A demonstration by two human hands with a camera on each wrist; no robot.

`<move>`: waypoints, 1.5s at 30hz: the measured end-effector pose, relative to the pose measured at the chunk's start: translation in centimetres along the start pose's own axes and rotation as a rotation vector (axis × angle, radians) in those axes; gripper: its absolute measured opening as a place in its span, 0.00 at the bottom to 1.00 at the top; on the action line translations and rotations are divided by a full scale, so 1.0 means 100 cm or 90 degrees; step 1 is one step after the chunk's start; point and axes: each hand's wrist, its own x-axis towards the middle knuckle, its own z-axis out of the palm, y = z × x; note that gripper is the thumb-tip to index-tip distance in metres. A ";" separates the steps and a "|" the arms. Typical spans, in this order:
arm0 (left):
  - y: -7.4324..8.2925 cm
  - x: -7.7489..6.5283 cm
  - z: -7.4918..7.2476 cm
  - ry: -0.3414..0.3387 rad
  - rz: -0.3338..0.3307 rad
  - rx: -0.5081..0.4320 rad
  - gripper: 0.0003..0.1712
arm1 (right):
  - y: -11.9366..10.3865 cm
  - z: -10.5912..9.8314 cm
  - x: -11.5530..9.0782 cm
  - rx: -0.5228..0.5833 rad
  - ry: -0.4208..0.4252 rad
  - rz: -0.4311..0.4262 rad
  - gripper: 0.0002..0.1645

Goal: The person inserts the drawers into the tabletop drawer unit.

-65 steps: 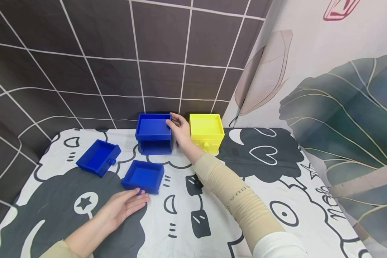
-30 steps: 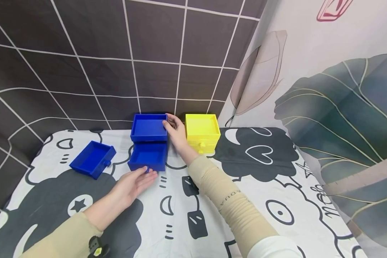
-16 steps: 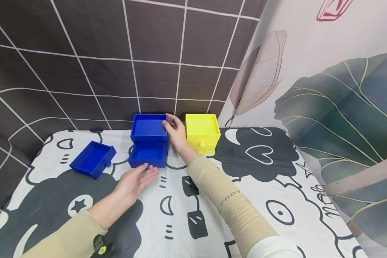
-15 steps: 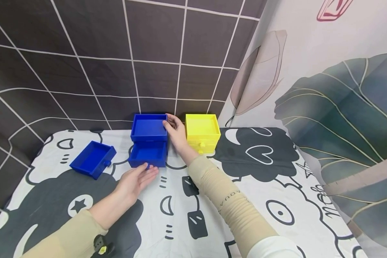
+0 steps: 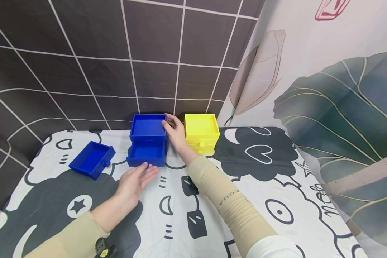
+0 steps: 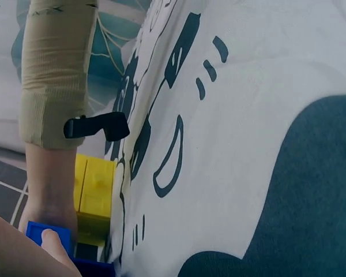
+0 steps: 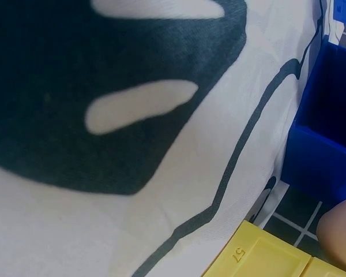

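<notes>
A small blue drawer cabinet (image 5: 147,127) with a tray-like top stands against the dark wall. My right hand (image 5: 177,134) holds its right side, thumb over the top rim; some of the fingers are hidden behind it. One blue drawer (image 5: 146,152) sits partly inside the lower opening, its front sticking out toward me. At its front knob, my left hand (image 5: 132,182) pinches with the thumb on top and the other fingers reaching out below. A second blue drawer (image 5: 92,159), with a round knob, lies angled on the cloth to the left.
A yellow drawer cabinet (image 5: 201,132) stands just right of my right hand, its knobs facing me. Black-and-white cartoon cloth (image 5: 238,229) covers the surface. The dark grid-patterned wall hanging (image 5: 158,43) rises right behind the cabinets.
My left hand has moved the blue drawer from the cloth in front back into the cabinet's lower opening, lately only slightly farther. The right hand keeps its hold on the cabinet.
</notes>
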 end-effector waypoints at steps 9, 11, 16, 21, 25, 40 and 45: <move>0.005 0.011 -0.002 -0.009 -0.011 -0.008 0.28 | -0.001 0.001 0.000 -0.004 -0.003 -0.002 0.25; 0.007 0.014 -0.003 -0.012 -0.015 -0.015 0.28 | -0.001 0.001 0.000 -0.006 -0.002 -0.005 0.25; 0.009 0.020 -0.004 -0.033 -0.019 -0.026 0.21 | -0.002 0.000 0.000 -0.005 0.001 -0.008 0.25; 0.012 0.024 -0.003 -0.072 -0.038 -0.069 0.11 | -0.003 0.000 -0.001 0.001 -0.002 -0.003 0.25; 0.016 0.026 -0.003 -0.084 -0.065 -0.091 0.10 | -0.004 0.000 -0.002 -0.001 0.002 -0.003 0.25; 0.023 0.030 -0.005 -0.081 -0.106 -0.080 0.28 | -0.001 0.000 -0.003 -0.034 -0.007 0.001 0.26; 0.024 0.029 -0.007 -0.118 -0.098 -0.048 0.28 | 0.000 0.001 -0.002 -0.030 -0.006 0.004 0.26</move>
